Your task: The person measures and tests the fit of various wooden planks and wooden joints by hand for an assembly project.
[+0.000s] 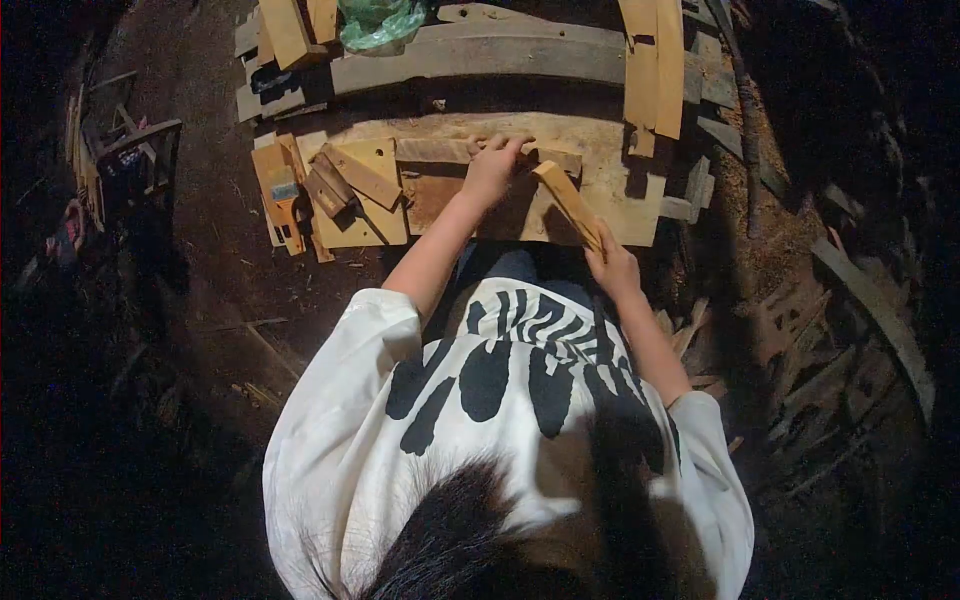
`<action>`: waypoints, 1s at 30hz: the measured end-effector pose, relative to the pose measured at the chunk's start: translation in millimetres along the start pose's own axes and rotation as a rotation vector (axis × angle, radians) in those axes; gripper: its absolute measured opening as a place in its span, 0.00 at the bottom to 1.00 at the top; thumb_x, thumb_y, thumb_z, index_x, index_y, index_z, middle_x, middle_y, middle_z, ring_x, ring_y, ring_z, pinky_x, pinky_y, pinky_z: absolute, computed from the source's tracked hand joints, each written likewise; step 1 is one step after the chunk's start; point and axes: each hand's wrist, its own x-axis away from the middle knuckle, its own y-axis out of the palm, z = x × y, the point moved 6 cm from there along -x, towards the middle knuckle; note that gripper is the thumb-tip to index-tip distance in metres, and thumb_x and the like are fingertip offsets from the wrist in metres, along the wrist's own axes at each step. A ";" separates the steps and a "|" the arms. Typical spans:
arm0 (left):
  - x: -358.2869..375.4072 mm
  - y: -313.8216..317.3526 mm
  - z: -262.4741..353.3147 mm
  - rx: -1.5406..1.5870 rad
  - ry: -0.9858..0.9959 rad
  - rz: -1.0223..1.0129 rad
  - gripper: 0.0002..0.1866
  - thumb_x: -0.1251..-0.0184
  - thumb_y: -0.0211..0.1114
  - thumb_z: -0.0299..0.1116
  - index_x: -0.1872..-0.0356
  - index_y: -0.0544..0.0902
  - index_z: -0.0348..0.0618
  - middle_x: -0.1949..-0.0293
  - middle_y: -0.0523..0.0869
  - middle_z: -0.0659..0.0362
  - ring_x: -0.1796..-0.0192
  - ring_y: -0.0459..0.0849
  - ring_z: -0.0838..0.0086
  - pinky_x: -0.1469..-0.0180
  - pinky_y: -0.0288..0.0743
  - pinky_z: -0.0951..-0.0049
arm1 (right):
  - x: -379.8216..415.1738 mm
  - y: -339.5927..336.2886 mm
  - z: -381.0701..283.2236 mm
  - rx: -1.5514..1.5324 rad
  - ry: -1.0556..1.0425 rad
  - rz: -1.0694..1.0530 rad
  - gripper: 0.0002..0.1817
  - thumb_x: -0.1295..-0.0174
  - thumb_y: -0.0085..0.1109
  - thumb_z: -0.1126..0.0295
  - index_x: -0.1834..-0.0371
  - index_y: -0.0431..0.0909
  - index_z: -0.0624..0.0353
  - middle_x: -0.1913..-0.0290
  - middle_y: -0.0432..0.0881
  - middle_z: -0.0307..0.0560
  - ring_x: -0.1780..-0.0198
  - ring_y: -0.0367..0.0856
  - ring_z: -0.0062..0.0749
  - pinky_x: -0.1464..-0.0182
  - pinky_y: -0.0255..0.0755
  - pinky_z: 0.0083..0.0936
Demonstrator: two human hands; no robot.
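Fingers of the right hand [614, 266] close round the near end of a wooden strip [567, 201] at the workbench [630, 215] front edge. A brush [285, 196] lies by the front left corner. Farther in, the left hand [493, 168] curls over a wooden bar [430, 150]; whether gripping, I cannot tell. Beyond lies a green bag [380, 22].

Angled stick [568, 203], R: yel-tan
Long bar [430, 150], mid: dull brn
Shirt [480, 430], nr: white, w/ blk blotches + blk zigzag stripes by hem
Brush [288, 212], L: orange hdl, silvery-grey band
Bag [380, 24], far: pale grn
Beam [480, 52], far: grey-brn
Planks [655, 70], far R: yel-tan
Ground [210, 190], L: dk reddish brn
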 end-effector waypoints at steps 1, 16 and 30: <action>2.7 -2.1 3.2 0.000 -0.001 0.000 0.32 0.53 0.73 0.33 0.42 0.73 0.52 0.55 0.83 0.57 0.52 0.79 0.62 0.45 0.65 0.62 | 3.6 -4.0 0.4 -0.093 -0.037 0.082 0.33 0.40 0.58 0.58 0.31 0.58 0.44 0.62 0.82 0.63 0.62 0.82 0.59 0.61 0.76 0.47; 134.2 -28.2 6.2 -0.123 -0.381 0.208 0.16 0.43 0.65 0.37 0.55 0.77 0.46 0.56 0.79 0.56 0.47 0.72 0.61 0.44 0.55 0.55 | 48.5 -33.2 26.8 -0.081 0.439 0.056 0.33 0.35 0.52 0.53 0.29 0.54 0.45 0.60 0.81 0.70 0.57 0.80 0.65 0.59 0.74 0.49; 83.0 12.0 -22.1 -0.129 -0.436 0.168 0.10 0.40 0.62 0.33 0.61 0.78 0.41 0.62 0.80 0.51 0.54 0.76 0.54 0.51 0.70 0.56 | 32.2 -70.6 12.8 -0.034 0.464 -0.083 0.34 0.35 0.49 0.57 0.28 0.49 0.50 0.58 0.79 0.72 0.55 0.79 0.66 0.53 0.74 0.50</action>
